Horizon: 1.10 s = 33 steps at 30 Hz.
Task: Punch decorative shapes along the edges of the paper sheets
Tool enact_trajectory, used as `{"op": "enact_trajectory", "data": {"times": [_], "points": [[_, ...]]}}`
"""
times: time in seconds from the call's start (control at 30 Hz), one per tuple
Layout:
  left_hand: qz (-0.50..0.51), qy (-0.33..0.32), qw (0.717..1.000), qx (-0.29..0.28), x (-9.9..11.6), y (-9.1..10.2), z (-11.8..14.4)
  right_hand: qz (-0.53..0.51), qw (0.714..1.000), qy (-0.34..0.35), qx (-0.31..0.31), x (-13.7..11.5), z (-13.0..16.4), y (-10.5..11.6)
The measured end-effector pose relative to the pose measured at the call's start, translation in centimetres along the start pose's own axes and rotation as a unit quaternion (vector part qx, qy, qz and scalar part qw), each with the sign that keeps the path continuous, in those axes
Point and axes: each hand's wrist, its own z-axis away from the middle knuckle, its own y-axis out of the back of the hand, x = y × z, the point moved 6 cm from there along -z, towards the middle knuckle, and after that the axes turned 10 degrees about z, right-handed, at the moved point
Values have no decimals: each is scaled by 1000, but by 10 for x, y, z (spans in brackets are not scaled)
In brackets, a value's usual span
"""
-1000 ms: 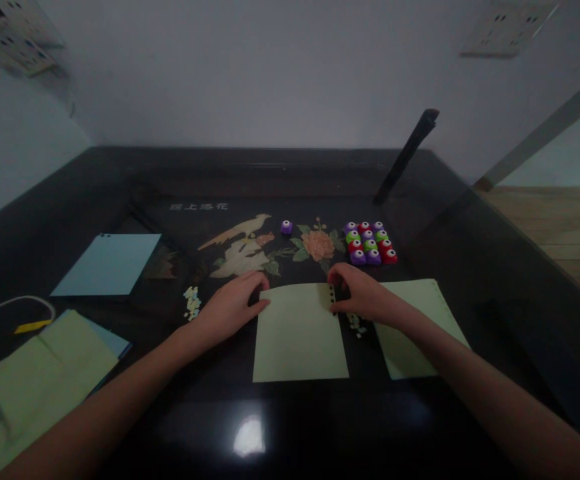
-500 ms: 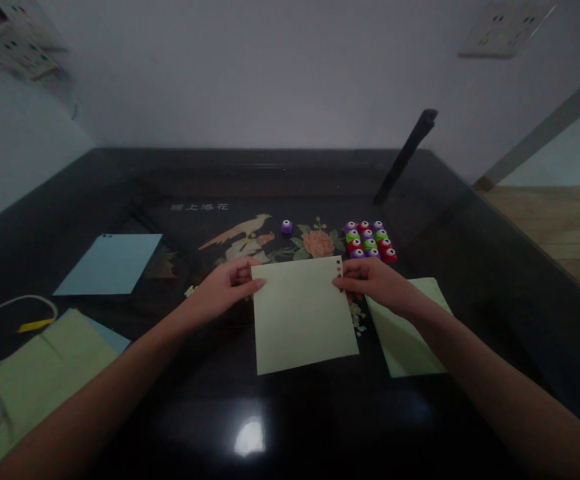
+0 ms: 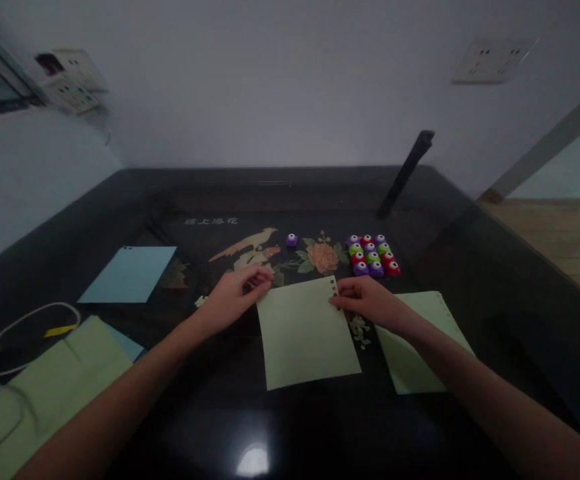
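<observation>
A pale green sheet of paper lies in front of me, with a short row of small star-shaped holes by its top right corner. My right hand pinches that corner, thumb on top. At the upper left corner, my left hand is just off the sheet's edge, fingers loosely curled and the thumb apart from them. A purple punch with an eye-like top stands alone beyond the sheet. Several red, green and purple punches are grouped in rows at the right.
More pale green paper lies under my right forearm. A blue sheet with punched holes is at the left. Nearer lie green paper and a white cable. A dark stick-like object rises at the glossy black table's back right.
My left hand has come off the paper's upper left corner, which it was pinching. The right hand keeps its hold. The camera view has tilted up and shifted slightly.
</observation>
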Motion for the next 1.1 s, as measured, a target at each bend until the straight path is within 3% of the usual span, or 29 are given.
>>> {"op": "enact_trajectory", "data": {"times": [0.2, 0.33, 0.47, 0.67, 0.83, 0.93, 1.1], "points": [[-110, -18, 992, 63, 1, -3, -63, 24, 999, 19, 9, -1, -3, -6], [-200, 22, 972, 118, -9, -8, -106, 41, 999, 26, 21, -1, -3, -8], [-266, 72, 953, 127, -23, -18, -126, 50, 998, 31, 25, -1, -2, -9], [-292, 100, 944, 117, -32, -25, -132, 51, 998, 35, 28, -1, -2, -9], [-271, 79, 953, 114, -29, -23, -130, 51, 998, 31, 25, 2, -4, -9], [-240, 38, 963, 115, -9, -16, -123, 52, 998, 30, 24, 3, -4, -10], [-166, -62, 980, 89, 47, -8, -87, 61, 997, 28, 38, 2, -4, -8]]}}
